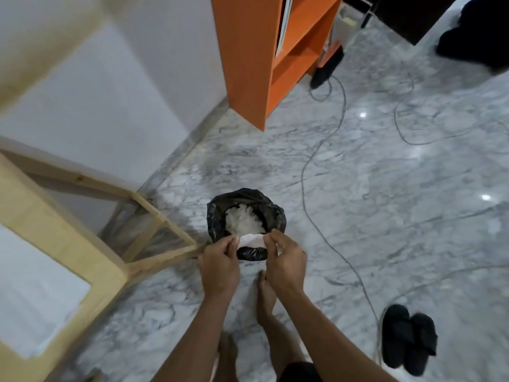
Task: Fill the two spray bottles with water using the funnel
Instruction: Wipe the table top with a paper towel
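Observation:
No spray bottle, funnel or water is in view. I stand over a small bin lined with a black bag [246,199] on the marble floor, with white crumpled paper [242,220] inside it. My left hand [219,264] and my right hand [285,261] together pinch a white tissue [252,240] just above the bin's near rim. Both hands have their fingers closed on the tissue's two ends. My bare feet show below the hands.
A light wooden table [55,244] with white sheets stands at the left, its leg frame beside the bin. An orange shelf unit [264,51] rises behind. Grey cables [325,238] run across the floor at the right. Black slippers [407,337] lie at the lower right.

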Demonstrator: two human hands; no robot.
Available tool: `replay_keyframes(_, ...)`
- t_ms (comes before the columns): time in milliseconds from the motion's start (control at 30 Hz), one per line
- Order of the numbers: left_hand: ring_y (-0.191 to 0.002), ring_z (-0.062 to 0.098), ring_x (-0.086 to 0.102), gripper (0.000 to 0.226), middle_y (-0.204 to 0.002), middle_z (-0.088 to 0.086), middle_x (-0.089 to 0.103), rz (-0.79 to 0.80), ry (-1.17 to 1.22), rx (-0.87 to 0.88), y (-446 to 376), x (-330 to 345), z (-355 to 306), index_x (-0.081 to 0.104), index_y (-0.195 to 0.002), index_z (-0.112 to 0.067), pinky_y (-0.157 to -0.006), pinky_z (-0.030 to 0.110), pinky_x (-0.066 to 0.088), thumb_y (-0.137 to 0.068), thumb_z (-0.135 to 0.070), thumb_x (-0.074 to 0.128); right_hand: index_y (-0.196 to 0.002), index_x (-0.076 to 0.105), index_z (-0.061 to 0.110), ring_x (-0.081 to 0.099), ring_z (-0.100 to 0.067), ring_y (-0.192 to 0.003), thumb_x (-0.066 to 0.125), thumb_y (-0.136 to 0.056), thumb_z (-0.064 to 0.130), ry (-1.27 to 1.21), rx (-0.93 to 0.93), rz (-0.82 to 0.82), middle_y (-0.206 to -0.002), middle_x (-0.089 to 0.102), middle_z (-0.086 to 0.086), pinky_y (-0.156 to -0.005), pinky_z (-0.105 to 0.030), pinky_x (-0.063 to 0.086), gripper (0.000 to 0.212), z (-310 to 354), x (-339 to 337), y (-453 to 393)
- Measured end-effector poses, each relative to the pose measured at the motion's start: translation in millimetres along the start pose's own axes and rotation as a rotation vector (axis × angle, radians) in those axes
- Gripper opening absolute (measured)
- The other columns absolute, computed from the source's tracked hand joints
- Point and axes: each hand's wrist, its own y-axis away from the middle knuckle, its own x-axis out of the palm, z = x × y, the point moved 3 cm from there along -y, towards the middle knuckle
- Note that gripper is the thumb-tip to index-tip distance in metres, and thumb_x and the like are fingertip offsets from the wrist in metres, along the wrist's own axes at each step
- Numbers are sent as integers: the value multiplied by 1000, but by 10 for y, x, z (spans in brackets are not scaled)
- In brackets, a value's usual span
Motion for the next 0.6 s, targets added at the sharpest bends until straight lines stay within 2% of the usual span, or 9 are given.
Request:
replay_keyframes(67,-70,27,69,20,-85,10,77,5,7,-9,-92,107,57,78,-103,-8,-66,42,57,-97,-20,63,-94,72,2,67,-29,-88,64,-98,18,-20,12,-15,-94,74,-14,-77,-45,54,19,-50,74,-113)
replay_keyframes(167,-65,21,65,19,-82,11,76,9,2,1,-198,216,93,78,-100,-6,-63,33,52,-97,-18,64,-95,72,-1,67,-30,-93,64,-99,17,-19,8,-14,-99,74,-15,-80,-44,53,20,-107,177,-245)
replay_keyframes(267,-61,15,57,17,-81,12,76,14,2,1,-277,276,102,78,-101,-4,-63,29,46,-96,-15,65,-91,73,5,65,-25,-83,63,-100,21,-4,0,-8,-92,74,-10,-74,-41,52,21,-174,271,-355)
replay_keyframes(333,-65,21,65,18,-86,12,77,8,3,-3,-318,294,101,77,-104,-5,-68,33,52,-95,-15,66,-84,70,11,59,-19,-68,62,-100,24,21,-13,-8,-77,69,-3,-62,-35,47,23,-215,325,-410)
replay_keyframes(400,-73,26,71,19,-90,12,78,7,8,-3,-367,313,94,76,-107,-5,-74,33,55,-95,-16,67,-80,68,14,54,-15,-62,61,-100,25,23,-14,5,-69,64,2,-59,-32,43,24,-231,379,-470)
replay_keyframes(433,-78,27,71,21,-92,12,77,12,8,-8,-393,323,85,75,-110,-5,-76,31,53,-95,-18,66,-83,70,15,59,-15,-69,61,-101,26,14,-4,18,-76,68,3,-63,-31,46,22,-251,413,-500)
replay_keyframes(500,-90,32,71,29,-99,14,76,39,17,-44,-447,351,78,71,-119,-5,-84,34,53,-97,-23,63,-111,76,16,67,-18,-107,60,-102,33,-1,25,50,-118,74,-1,-90,-36,54,25,-249,465,-549)
replay_keyframes(533,-97,34,69,32,-104,16,74,53,15,-64,-469,362,76,68,-123,-5,-89,38,53,-99,-25,61,-126,71,16,62,-19,-124,58,-102,38,5,29,63,-137,66,-2,-102,-40,51,35,-236,478,-574)
replay_keyframes(600,-109,36,65,33,-116,19,71,59,13,-75,-504,367,60,65,-128,-6,-94,43,51,-101,-24,57,-138,62,14,52,-21,-137,56,-103,40,-2,38,76,-150,54,-3,-111,-44,45,44,-220,480,-625)
